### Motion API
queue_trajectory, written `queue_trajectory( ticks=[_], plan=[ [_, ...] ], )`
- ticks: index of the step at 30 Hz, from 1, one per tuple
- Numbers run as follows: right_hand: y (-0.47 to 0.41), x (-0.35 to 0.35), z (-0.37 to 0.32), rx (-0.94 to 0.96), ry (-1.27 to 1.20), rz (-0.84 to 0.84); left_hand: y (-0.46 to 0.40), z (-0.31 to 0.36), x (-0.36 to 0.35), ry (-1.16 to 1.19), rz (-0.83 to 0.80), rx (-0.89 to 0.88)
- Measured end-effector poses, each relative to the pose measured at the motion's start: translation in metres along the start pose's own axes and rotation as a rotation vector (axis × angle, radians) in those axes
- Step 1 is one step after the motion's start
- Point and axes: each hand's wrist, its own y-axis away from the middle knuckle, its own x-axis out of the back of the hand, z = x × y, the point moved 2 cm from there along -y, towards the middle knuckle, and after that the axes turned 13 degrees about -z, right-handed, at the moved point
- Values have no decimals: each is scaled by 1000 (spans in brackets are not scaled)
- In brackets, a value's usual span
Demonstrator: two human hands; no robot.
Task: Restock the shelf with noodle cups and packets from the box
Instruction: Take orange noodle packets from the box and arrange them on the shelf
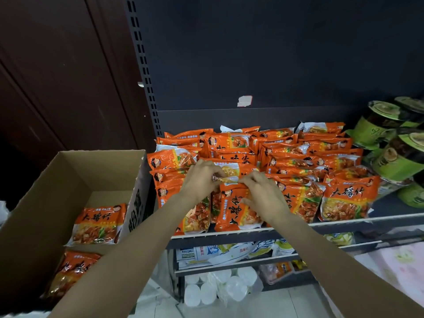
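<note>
Orange noodle packets (284,154) lie in rows on the dark shelf (344,220). Both hands sit over the middle row. My left hand (199,180) and my right hand (263,193) each pinch the top edge of one orange packet (234,210) standing at the shelf's front. To the left is an open cardboard box (46,180) holding two more orange packets (98,223), the lower one (73,271) partly behind my left forearm. Green noodle cups (390,143) are stacked at the shelf's right end.
A slotted metal upright (146,76) and dark back panel rise behind the shelf. Lower shelves hold white and yellow packets (229,251) and white cups (213,288). A dark wooden cabinet (57,76) stands at the left. Pale tiled floor lies below.
</note>
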Motion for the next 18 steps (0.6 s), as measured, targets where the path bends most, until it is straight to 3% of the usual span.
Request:
queue_trajectory(
  ticks=[10, 18],
  plan=[
    [-7, 3, -9, -19, 79, 17, 20, -5, 15, 243, -107, 0],
    [7, 15, -83, 257, -301, 166, 96, -30, 43, 296, 208, 91]
  ],
)
